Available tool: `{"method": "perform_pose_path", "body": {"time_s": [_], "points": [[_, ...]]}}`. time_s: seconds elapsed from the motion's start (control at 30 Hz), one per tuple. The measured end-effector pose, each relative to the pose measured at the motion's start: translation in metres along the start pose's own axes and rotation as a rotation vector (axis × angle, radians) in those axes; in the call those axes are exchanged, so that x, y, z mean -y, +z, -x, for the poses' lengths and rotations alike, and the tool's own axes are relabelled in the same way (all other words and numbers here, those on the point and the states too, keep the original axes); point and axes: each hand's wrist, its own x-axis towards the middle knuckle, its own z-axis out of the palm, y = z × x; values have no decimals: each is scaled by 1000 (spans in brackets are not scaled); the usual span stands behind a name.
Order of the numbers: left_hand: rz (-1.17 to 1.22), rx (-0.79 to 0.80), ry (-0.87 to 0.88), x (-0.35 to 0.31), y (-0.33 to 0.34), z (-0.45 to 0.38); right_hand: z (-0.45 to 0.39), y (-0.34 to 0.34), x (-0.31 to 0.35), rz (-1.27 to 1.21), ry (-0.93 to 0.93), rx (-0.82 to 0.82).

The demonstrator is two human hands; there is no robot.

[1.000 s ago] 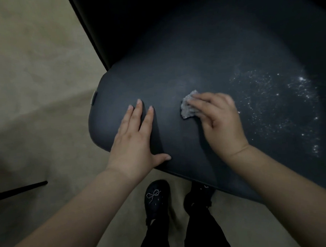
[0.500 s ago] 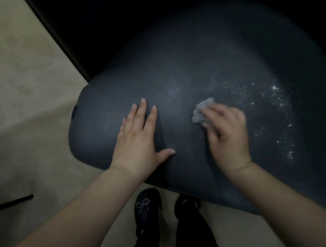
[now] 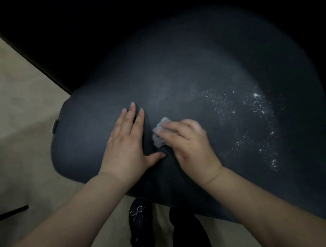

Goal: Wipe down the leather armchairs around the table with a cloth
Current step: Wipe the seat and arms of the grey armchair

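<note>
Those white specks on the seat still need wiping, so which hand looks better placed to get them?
The right hand, probably. It already holds the cloth against the seat, and the white specks lie on its own side. The left hand rests flat on the leather, holds nothing, and sits farther away.

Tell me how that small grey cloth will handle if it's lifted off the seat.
The cloth looks bunched and crumpled under the right hand, so it is probably soft and floppy and would droop when lifted. It is small beside the hand, so likely very light. On the smooth dark seat it should slide easily.
</note>
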Motion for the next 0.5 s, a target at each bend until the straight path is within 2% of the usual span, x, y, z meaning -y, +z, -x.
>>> {"method": "perform_pose_path", "body": {"time_s": [0.1,0.27,0.4,0.5], "points": [[10,-30,-87,5,-2,1,-40,4,-7,-2,-50,41],[4,-14,-86,0,-3,0,-33,-20,-42,45,272,-196],[10,-11,-52,-17,1,-6,-3,-19,-29,21,109,-75],[4,-6,-31,-29,3,-14,-39,-23,-44,14,19,18]]}}
